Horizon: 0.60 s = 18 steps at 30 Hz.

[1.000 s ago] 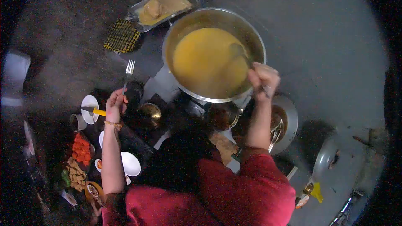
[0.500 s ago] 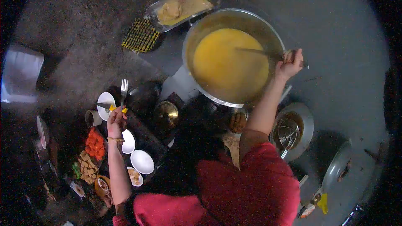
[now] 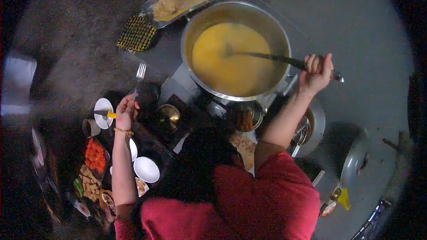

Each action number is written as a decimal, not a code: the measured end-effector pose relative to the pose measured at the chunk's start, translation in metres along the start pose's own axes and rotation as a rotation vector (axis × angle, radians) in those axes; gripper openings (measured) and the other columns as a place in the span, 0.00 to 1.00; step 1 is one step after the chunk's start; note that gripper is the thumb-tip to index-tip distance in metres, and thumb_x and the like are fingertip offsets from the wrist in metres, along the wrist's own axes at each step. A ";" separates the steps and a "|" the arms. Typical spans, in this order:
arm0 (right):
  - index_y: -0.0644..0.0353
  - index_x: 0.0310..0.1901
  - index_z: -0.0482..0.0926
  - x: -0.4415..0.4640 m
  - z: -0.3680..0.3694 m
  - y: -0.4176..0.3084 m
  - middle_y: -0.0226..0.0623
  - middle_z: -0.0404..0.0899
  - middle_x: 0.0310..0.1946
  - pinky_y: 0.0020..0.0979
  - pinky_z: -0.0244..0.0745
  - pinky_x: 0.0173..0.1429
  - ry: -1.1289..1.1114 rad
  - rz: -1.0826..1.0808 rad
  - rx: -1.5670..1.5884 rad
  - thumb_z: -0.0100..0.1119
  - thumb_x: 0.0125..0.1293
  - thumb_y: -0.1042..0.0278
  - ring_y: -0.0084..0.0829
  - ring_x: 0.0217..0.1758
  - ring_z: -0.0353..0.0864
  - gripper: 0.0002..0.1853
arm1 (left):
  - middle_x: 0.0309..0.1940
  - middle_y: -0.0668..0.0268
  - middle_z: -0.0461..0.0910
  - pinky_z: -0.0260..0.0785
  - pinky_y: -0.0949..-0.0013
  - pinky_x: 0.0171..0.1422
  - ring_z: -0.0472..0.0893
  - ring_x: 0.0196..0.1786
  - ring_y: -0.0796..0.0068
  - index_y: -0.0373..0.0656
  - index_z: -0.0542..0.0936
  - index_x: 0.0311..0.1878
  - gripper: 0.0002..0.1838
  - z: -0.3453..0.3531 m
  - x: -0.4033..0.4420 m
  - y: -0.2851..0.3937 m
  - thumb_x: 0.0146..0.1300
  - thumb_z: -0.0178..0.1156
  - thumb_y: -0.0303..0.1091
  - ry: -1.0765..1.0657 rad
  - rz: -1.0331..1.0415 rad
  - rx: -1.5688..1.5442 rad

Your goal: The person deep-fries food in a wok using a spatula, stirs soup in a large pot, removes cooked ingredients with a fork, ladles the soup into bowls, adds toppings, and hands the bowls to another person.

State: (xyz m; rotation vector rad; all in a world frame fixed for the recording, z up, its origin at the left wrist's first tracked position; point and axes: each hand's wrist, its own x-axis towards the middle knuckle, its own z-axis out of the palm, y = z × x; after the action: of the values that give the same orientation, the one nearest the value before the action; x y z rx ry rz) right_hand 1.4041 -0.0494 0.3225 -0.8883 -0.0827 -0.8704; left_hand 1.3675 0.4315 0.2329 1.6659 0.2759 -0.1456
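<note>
"Head view: what do your hands grip?"

"Right hand, closed round a long-handled utensil, its far end in yellow liquid within the pot. Left hand, closed on a fork; whether it also holds the yellow-handled knife, I cannot tell."

"And your apparent stirring?"

"Slow, level sweeps, lest liquid climb the rim."

2 short red sleeves, 1 thin beaded tan bracelet, dark hair

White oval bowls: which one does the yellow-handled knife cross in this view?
The farthest white oval bowl, left of the left hand; only it has the knife across it.
</note>
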 end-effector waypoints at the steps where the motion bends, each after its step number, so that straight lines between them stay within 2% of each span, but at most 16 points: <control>1: 0.54 0.12 0.59 -0.007 0.006 -0.012 0.25 0.55 0.05 0.25 0.47 0.17 -0.029 -0.002 -0.052 0.46 0.62 0.66 0.20 0.09 0.52 0.20 | 0.20 0.75 0.68 0.46 0.83 0.16 0.58 0.14 0.89 0.42 0.71 0.47 0.11 0.002 -0.002 -0.001 0.63 0.44 0.32 -0.007 0.001 0.001; 2: 0.54 0.12 0.59 -0.016 0.009 -0.024 0.25 0.55 0.05 0.25 0.47 0.17 -0.025 -0.007 -0.055 0.46 0.62 0.66 0.20 0.09 0.52 0.20 | 0.20 0.75 0.68 0.46 0.83 0.16 0.58 0.13 0.89 0.42 0.71 0.47 0.11 0.006 -0.008 -0.003 0.63 0.44 0.32 -0.019 -0.015 0.013; 4: 0.59 0.15 0.67 -0.033 0.013 -0.042 0.28 0.62 0.07 0.24 0.54 0.19 0.038 -0.123 -0.239 0.51 0.58 0.71 0.21 0.12 0.60 0.14 | 0.20 0.75 0.68 0.46 0.83 0.15 0.59 0.13 0.89 0.42 0.71 0.47 0.11 0.013 -0.016 -0.006 0.63 0.44 0.32 -0.037 -0.030 0.027; 5: 0.59 0.15 0.67 -0.038 0.011 -0.042 0.28 0.62 0.07 0.24 0.54 0.19 0.043 -0.126 -0.241 0.51 0.58 0.71 0.21 0.12 0.60 0.14 | 0.20 0.75 0.69 0.47 0.84 0.15 0.59 0.13 0.89 0.42 0.71 0.47 0.11 0.015 -0.019 -0.009 0.63 0.45 0.32 -0.032 -0.048 0.011; 7: 0.63 0.17 0.70 -0.046 0.006 -0.037 0.32 0.66 0.09 0.24 0.58 0.21 -0.211 -0.405 -0.615 0.55 0.55 0.73 0.21 0.13 0.63 0.11 | 0.21 0.74 0.69 0.48 0.84 0.15 0.61 0.13 0.88 0.42 0.71 0.47 0.12 0.019 -0.015 -0.013 0.63 0.45 0.33 -0.005 -0.102 0.030; 9: 0.63 0.14 0.66 -0.042 0.025 -0.032 0.33 0.61 0.09 0.24 0.56 0.20 -0.336 -0.327 -0.990 0.58 0.52 0.71 0.20 0.13 0.60 0.15 | 0.21 0.74 0.69 0.48 0.84 0.15 0.61 0.13 0.88 0.42 0.71 0.47 0.12 0.026 -0.012 -0.007 0.63 0.45 0.33 -0.010 -0.140 -0.007; 11: 0.63 0.12 0.64 -0.032 0.029 0.001 0.33 0.56 0.10 0.25 0.51 0.19 -0.296 -0.342 -1.066 0.60 0.51 0.68 0.20 0.14 0.56 0.18 | 0.22 0.74 0.70 0.48 0.84 0.14 0.61 0.13 0.88 0.41 0.71 0.46 0.12 0.029 -0.006 -0.007 0.63 0.46 0.34 -0.016 -0.180 -0.042; 13: 0.61 0.10 0.61 -0.012 0.010 0.046 0.22 0.57 0.11 0.22 0.45 0.20 -0.181 -0.258 -0.918 0.57 0.54 0.71 0.16 0.16 0.52 0.19 | 0.22 0.72 0.70 0.50 0.83 0.14 0.61 0.13 0.87 0.41 0.71 0.46 0.12 0.027 0.004 -0.014 0.63 0.46 0.34 -0.111 -0.138 -0.001; 14: 0.61 0.10 0.61 -0.002 -0.003 0.069 0.22 0.57 0.11 0.22 0.45 0.20 -0.175 -0.259 -0.921 0.57 0.54 0.71 0.16 0.16 0.52 0.19 | 0.22 0.72 0.70 0.50 0.83 0.14 0.61 0.13 0.87 0.41 0.71 0.46 0.12 0.029 0.007 -0.013 0.63 0.46 0.34 -0.117 -0.137 0.002; 16: 0.58 0.11 0.61 0.020 -0.025 0.104 0.22 0.54 0.11 0.21 0.45 0.20 0.090 -0.219 -0.637 0.57 0.54 0.71 0.15 0.16 0.52 0.19 | 0.22 0.72 0.70 0.51 0.83 0.14 0.62 0.13 0.87 0.40 0.70 0.47 0.12 0.033 0.012 -0.010 0.63 0.45 0.35 -0.116 -0.142 0.065; 17: 0.58 0.11 0.61 0.029 -0.026 0.113 0.22 0.54 0.11 0.21 0.45 0.20 0.094 -0.216 -0.638 0.57 0.54 0.71 0.15 0.16 0.52 0.19 | 0.22 0.72 0.70 0.51 0.83 0.14 0.62 0.13 0.87 0.40 0.70 0.47 0.12 0.034 0.014 -0.008 0.63 0.45 0.35 -0.117 -0.144 0.069; 18: 0.57 0.12 0.61 0.037 -0.027 0.121 0.22 0.53 0.10 0.21 0.44 0.19 0.213 -0.222 -0.502 0.56 0.55 0.72 0.14 0.15 0.50 0.18 | 0.22 0.72 0.70 0.52 0.83 0.15 0.62 0.13 0.86 0.40 0.70 0.47 0.12 0.036 0.015 -0.005 0.63 0.45 0.35 -0.116 -0.155 0.074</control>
State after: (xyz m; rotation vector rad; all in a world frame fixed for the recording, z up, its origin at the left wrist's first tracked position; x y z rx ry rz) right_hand 1.5054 -0.0529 0.2427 -1.2622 0.2370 -1.2164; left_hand 1.3826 0.3977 0.2197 1.7023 0.3152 -0.3712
